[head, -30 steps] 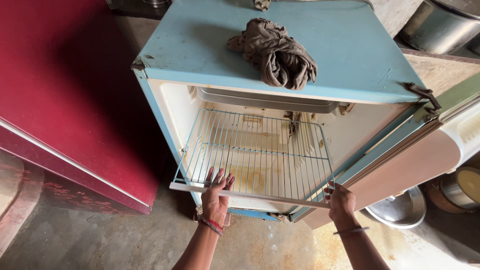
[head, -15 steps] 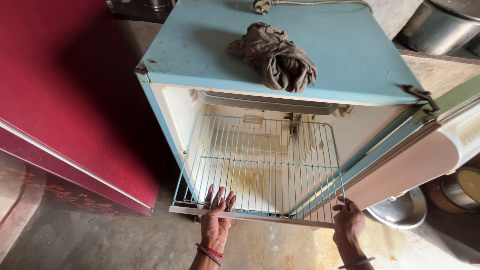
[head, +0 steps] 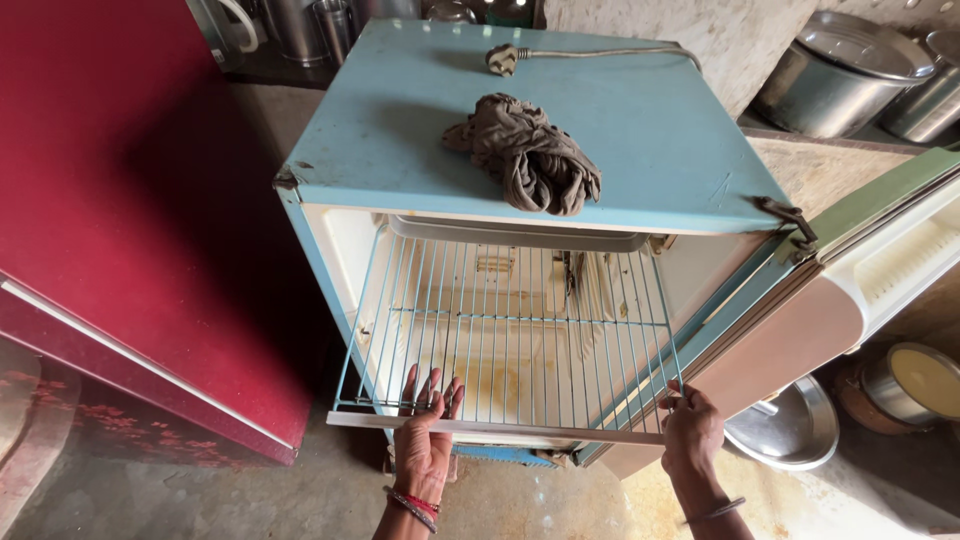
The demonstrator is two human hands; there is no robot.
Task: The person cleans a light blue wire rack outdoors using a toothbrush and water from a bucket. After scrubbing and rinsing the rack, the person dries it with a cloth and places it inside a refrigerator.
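Wire shelf (head: 510, 340), pale blue-white, juts level and partway out of the open mouth of a small light-blue fridge (head: 640, 150), its front bar nearest the viewer. The left hand (head: 425, 435) lies under that front bar near the left corner, palm up, fingers (head: 432, 390) spread flat beneath the wires. The right hand (head: 692, 430) grips the right front corner, fingers curled tight around the bar. Both wrists carry bangles. Beyond the shelf, the stained white interior of the fridge shows through the wires. The fridge door (head: 830, 290) hangs open to the right, over a steel lid (head: 790, 430) on the floor. On top of the fridge sit a crumpled brown cloth (head: 530, 150) and, farther back, a plug with its cord (head: 505, 58). A dark red cabinet (head: 130, 200) stands at left.
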